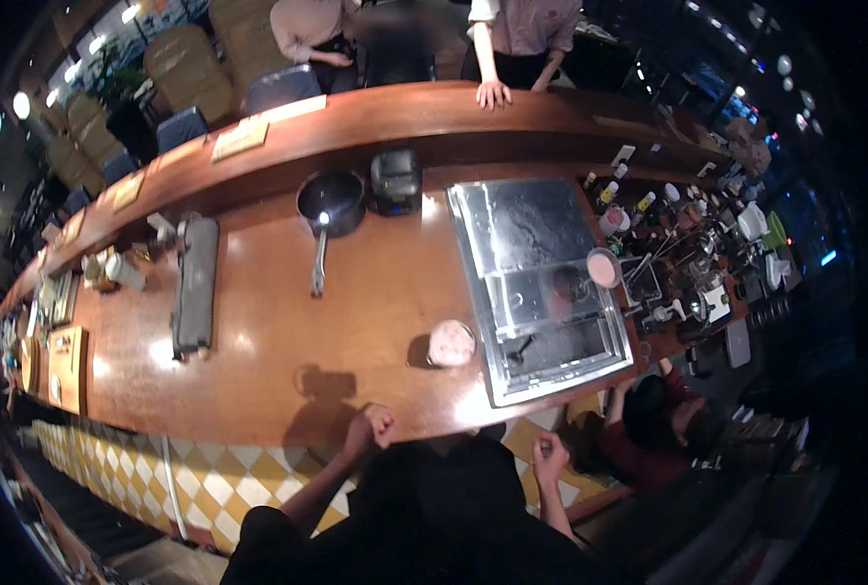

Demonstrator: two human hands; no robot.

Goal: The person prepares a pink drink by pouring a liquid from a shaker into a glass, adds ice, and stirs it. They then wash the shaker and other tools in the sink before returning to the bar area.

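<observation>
Brown polished wood runs across nearly everything below me: a long curved counter (258,341), with a raised ledge (405,112) along its far side. Set into the counter to my right is a steel griddle plate (527,229), its near end dropping into a darker tray. Beneath the counter's near edge the floor (210,483) is yellow-and-white diamond tile. A flat dark slab (196,283) lies lengthwise on the wood well to my left. Farther back, close under the ledge, sits a dark saucepan (331,200) with its long handle pointing toward me, and just beside it a small black appliance (395,180). To the right of the griddle is a crowd of bottles and utensils (688,253), too small to tell apart. A pink bowl (604,267) rests at the griddle's right edge. A round pink-topped container (451,343) stands on the wood just left of the griddle, near my hands but apart from them.

My left hand (371,427) is clenched in a fist at the counter's near edge, holding nothing. My right hand (549,454) is also curled closed, raised just off the edge, and empty as far as I can see.

Someone crouches low on the floor (663,424) to my right. Across the counter another person's hand (493,94) presses on the ledge.
</observation>
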